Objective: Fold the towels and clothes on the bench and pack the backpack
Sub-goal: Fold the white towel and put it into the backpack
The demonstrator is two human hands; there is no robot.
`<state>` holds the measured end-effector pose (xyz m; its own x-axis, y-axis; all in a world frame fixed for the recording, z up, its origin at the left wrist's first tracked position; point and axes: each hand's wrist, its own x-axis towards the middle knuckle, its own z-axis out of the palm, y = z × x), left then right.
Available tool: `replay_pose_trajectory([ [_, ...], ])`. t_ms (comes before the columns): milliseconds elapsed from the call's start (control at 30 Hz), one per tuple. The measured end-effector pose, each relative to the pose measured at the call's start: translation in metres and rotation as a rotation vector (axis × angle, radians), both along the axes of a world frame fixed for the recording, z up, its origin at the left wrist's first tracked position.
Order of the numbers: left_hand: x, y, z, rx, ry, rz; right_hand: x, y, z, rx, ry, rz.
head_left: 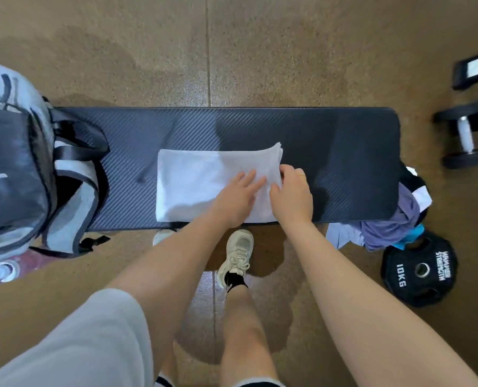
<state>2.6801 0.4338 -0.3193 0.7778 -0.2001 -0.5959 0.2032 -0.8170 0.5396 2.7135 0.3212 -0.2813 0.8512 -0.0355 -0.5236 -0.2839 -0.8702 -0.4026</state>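
Towel (201,185) folded on bench (330,152) — left hand (236,198) flat on it, right hand (292,195) pinching its edge.

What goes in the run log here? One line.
step: folding white towel | left hand: presses flat | right hand: pinches edge | on: bench

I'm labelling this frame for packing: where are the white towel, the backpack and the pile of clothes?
white towel (193,185): head view, on its flat left half.
backpack (12,163): head view, on its dark front panel.
pile of clothes (385,230): head view, on the purple garment hanging off the bench's end.
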Motion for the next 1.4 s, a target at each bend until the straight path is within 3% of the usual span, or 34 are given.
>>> replay_pose_trajectory([
  [100,0.004,0.006,0.027,-0.382,0.148,0.556,-0.010,0.018,0.007,0.080,0.036,0.082],
  [167,0.001,0.021,0.036,-0.502,0.248,0.795,-0.021,0.034,0.003,0.125,0.068,0.133],
  [333,-0.015,0.045,0.014,-0.460,0.264,0.906,-0.036,0.054,-0.001,0.293,0.255,0.230],
  [433,-0.021,0.050,0.005,-0.500,0.196,1.019,-0.029,0.046,0.001,0.383,0.183,0.224],
  [533,-0.021,0.060,0.000,-0.430,0.144,0.979,-0.021,0.038,-0.006,0.073,-0.039,0.567],
  [633,-0.016,0.076,-0.002,-0.265,0.096,0.754,-0.021,0.044,-0.022,-0.088,0.038,0.817],
  [800,-0.031,0.117,-0.004,0.059,-0.091,0.677,-0.024,0.059,-0.042,-0.273,0.062,0.880],
  [900,-0.050,0.133,-0.008,0.224,-0.034,0.703,-0.027,0.064,-0.042,-0.301,0.058,0.858],
  [1033,-0.049,0.143,-0.014,0.009,0.202,0.905,-0.032,0.075,-0.041,-0.344,0.056,0.841],
  [1133,-0.046,0.154,-0.008,-0.168,0.327,0.898,-0.034,0.088,-0.040,-0.349,0.066,0.813],
  [1400,-0.042,0.201,0.038,-0.019,-0.114,0.755,-0.052,0.162,-0.044,-0.058,0.046,0.648],
])
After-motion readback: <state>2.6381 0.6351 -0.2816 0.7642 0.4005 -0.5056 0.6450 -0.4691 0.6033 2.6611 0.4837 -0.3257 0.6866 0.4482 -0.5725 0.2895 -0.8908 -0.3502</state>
